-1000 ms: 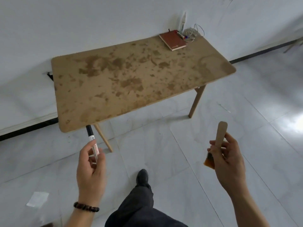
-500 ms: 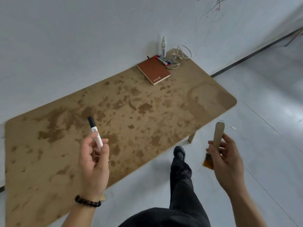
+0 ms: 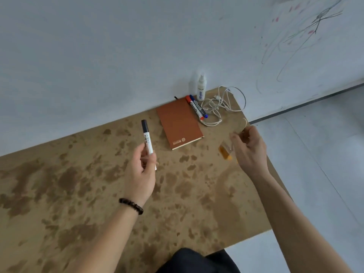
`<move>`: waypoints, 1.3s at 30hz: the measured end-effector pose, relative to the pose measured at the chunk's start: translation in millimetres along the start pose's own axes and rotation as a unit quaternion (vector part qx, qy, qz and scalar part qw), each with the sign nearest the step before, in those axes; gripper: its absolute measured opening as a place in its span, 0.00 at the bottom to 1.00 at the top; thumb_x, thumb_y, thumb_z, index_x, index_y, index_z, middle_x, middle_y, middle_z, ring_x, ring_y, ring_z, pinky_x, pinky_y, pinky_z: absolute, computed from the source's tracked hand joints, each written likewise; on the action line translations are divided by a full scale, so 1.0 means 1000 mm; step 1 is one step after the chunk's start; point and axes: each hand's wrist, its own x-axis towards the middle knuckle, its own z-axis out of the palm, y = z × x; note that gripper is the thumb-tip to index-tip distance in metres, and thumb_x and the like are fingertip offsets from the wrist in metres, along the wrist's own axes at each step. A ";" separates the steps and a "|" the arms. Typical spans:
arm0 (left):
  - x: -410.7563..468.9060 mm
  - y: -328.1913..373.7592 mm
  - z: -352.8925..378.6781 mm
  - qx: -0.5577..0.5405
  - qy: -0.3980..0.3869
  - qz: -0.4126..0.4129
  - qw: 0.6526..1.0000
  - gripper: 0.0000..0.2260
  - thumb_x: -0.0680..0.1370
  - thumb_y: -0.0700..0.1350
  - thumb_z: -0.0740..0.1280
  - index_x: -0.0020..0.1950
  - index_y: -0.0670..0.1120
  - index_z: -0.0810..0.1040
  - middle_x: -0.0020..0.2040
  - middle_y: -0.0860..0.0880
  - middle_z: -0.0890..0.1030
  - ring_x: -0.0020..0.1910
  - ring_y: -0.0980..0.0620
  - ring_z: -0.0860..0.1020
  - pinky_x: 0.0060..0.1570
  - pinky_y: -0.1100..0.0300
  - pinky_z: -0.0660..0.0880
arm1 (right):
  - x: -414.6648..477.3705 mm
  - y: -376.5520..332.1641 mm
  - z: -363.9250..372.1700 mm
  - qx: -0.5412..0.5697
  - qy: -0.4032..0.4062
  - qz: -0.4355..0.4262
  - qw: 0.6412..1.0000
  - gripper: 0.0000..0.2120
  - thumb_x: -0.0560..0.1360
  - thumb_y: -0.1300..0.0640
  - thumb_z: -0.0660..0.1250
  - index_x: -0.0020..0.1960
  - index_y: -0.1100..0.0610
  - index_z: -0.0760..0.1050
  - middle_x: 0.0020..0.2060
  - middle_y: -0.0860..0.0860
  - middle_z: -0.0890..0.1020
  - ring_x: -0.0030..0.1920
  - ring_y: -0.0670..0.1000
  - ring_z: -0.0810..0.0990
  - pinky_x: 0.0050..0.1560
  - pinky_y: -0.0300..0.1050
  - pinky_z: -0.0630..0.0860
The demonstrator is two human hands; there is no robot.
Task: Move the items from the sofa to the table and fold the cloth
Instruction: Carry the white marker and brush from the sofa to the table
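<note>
While over the table (image 3: 78, 194), marker (image 3: 147, 139) and brush (image 3: 226, 153) near notebook (image 3: 179, 125), pens (image 3: 197, 108), cable (image 3: 214, 109).

I see the table (image 3: 78, 194) tan, blotched darker brown; notebook (image 3: 179, 123) rust-brown; marker (image 3: 147, 137) white, black-capped; brush (image 3: 226, 153) bristles orange; upper-right wall scribbles (image 3: 316, 24) grey, pink.

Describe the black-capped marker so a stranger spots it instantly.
Find the stained wooden table against the wall. The left hand over it holds the marker. Unlike the red- and blue-capped markers lying beside the brown notebook, its cap is black.
</note>
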 end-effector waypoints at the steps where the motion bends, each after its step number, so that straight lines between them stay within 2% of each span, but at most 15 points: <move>1: 0.018 -0.002 0.016 0.003 0.003 -0.029 1.000 0.11 0.81 0.49 0.62 0.63 0.58 0.73 0.43 0.59 0.79 0.39 0.59 0.79 0.40 0.55 0.79 | 0.023 0.001 0.009 0.016 -0.008 0.018 1.000 0.07 0.74 0.47 0.65 0.45 0.50 0.73 0.37 0.46 0.78 0.38 0.46 0.76 0.42 0.49 0.74; 4: 0.071 -0.011 0.065 0.031 -0.014 -0.066 0.997 0.15 0.81 0.46 0.62 0.68 0.51 0.71 0.45 0.53 0.78 0.42 0.53 0.80 0.44 0.53 0.79 | 0.083 0.008 0.039 0.123 -0.036 0.100 0.987 0.05 0.74 0.51 0.66 0.48 0.49 0.79 0.43 0.45 0.85 0.48 0.47 0.84 0.51 0.50 0.80; 9: 0.136 -0.034 0.136 0.043 -0.013 -0.043 0.998 0.17 0.80 0.44 0.64 0.68 0.46 0.71 0.52 0.46 0.79 0.47 0.49 0.79 0.51 0.50 0.78 | 0.154 0.031 0.086 0.315 -0.066 0.211 0.923 0.08 0.74 0.54 0.70 0.51 0.56 0.80 0.46 0.52 0.87 0.46 0.51 0.86 0.43 0.44 0.80; 12: 0.155 -0.050 0.165 0.084 -0.025 -0.047 0.995 0.25 0.78 0.49 0.68 0.73 0.47 0.65 0.57 0.49 0.77 0.51 0.50 0.78 0.52 0.53 0.77 | 0.168 0.058 0.111 0.206 -0.065 0.247 0.945 0.10 0.77 0.48 0.67 0.52 0.53 0.77 0.43 0.49 0.85 0.41 0.48 0.84 0.43 0.46 0.81; 14: 0.160 -0.062 0.175 0.169 -0.068 -0.028 0.983 0.29 0.77 0.52 0.69 0.74 0.47 0.63 0.63 0.49 0.72 0.58 0.50 0.75 0.54 0.54 0.75 | 0.166 0.077 0.120 0.072 -0.055 0.209 0.974 0.10 0.80 0.47 0.61 0.53 0.52 0.75 0.42 0.47 0.82 0.40 0.48 0.84 0.43 0.47 0.80; 16: 0.162 -0.071 0.179 0.241 -0.087 0.019 0.966 0.26 0.77 0.51 0.69 0.72 0.48 0.66 0.64 0.47 0.69 0.61 0.47 0.71 0.55 0.54 0.74 | 0.164 0.089 0.123 -0.010 -0.055 0.157 0.986 0.14 0.81 0.49 0.57 0.50 0.56 0.77 0.41 0.51 0.82 0.43 0.53 0.83 0.44 0.49 0.76; 18: 0.164 -0.074 0.179 0.246 -0.088 0.032 0.965 0.25 0.77 0.51 0.68 0.72 0.49 0.67 0.62 0.46 0.68 0.60 0.47 0.70 0.53 0.55 0.74 | 0.164 0.093 0.123 -0.057 -0.065 0.147 0.985 0.15 0.81 0.50 0.56 0.47 0.58 0.78 0.40 0.54 0.82 0.45 0.56 0.80 0.46 0.49 0.75; 21: 0.166 -0.077 0.173 0.249 -0.125 0.060 0.958 0.25 0.78 0.52 0.65 0.74 0.51 0.65 0.61 0.46 0.67 0.60 0.48 0.68 0.51 0.56 0.73 | 0.169 0.091 0.124 -0.081 -0.085 0.159 0.980 0.12 0.80 0.50 0.59 0.49 0.54 0.79 0.43 0.53 0.83 0.48 0.54 0.82 0.49 0.48 0.77; 25: 0.163 -0.073 0.154 0.206 -0.176 0.035 0.962 0.26 0.80 0.52 0.62 0.77 0.52 0.58 0.66 0.48 0.67 0.62 0.51 0.72 0.57 0.54 0.74 | 0.165 0.078 0.119 -0.140 -0.106 0.136 0.975 0.15 0.80 0.49 0.57 0.57 0.55 0.78 0.50 0.53 0.82 0.55 0.54 0.78 0.49 0.43 0.68; 27: 0.154 -0.068 0.139 0.194 -0.168 0.024 0.966 0.25 0.81 0.52 0.60 0.77 0.50 0.59 0.69 0.48 0.67 0.63 0.52 0.73 0.60 0.56 0.72 | 0.153 0.067 0.113 -0.186 -0.110 0.103 0.971 0.18 0.81 0.49 0.57 0.66 0.56 0.74 0.58 0.55 0.78 0.61 0.54 0.74 0.54 0.42 0.64; 29: 0.140 -0.063 0.121 0.180 -0.146 0.023 0.973 0.24 0.82 0.52 0.59 0.77 0.48 0.60 0.71 0.48 0.67 0.66 0.52 0.72 0.62 0.59 0.70 | 0.138 0.055 0.105 -0.210 -0.105 0.075 0.969 0.23 0.81 0.46 0.57 0.73 0.53 0.68 0.66 0.54 0.72 0.59 0.52 0.75 0.55 0.41 0.64; 31: 0.118 -0.058 0.099 0.135 -0.113 0.018 0.984 0.24 0.82 0.53 0.58 0.77 0.48 0.61 0.72 0.48 0.67 0.68 0.52 0.70 0.64 0.66 0.67 | 0.116 0.042 0.098 -0.197 -0.088 0.022 0.976 0.23 0.81 0.43 0.58 0.73 0.49 0.67 0.69 0.51 0.70 0.57 0.48 0.76 0.56 0.42 0.68; 33: 0.094 -0.054 0.076 0.099 -0.072 0.027 0.992 0.24 0.82 0.54 0.59 0.76 0.49 0.61 0.72 0.49 0.68 0.69 0.55 0.69 0.61 0.76 0.63 | 0.091 0.030 0.090 -0.151 -0.069 -0.036 0.985 0.21 0.81 0.41 0.58 0.72 0.46 0.68 0.68 0.46 0.70 0.61 0.45 0.75 0.60 0.45 0.73; 37: 0.038 -0.045 0.019 0.076 -0.002 0.053 0.996 0.24 0.81 0.53 0.62 0.76 0.47 0.64 0.67 0.51 0.72 0.65 0.55 0.72 0.62 0.60 0.71 | 0.028 0.004 0.068 -0.081 -0.066 -0.123 0.987 0.19 0.80 0.39 0.59 0.69 0.41 0.68 0.62 0.39 0.74 0.63 0.39 0.74 0.61 0.47 0.76; 39: 0.003 -0.036 -0.011 0.058 0.029 0.043 0.997 0.23 0.80 0.52 0.63 0.74 0.47 0.65 0.65 0.53 0.73 0.62 0.56 0.73 0.60 0.64 0.71 | -0.005 -0.011 0.053 -0.071 -0.078 -0.146 0.984 0.20 0.80 0.44 0.62 0.71 0.45 0.68 0.60 0.39 0.75 0.63 0.41 0.75 0.60 0.46 0.76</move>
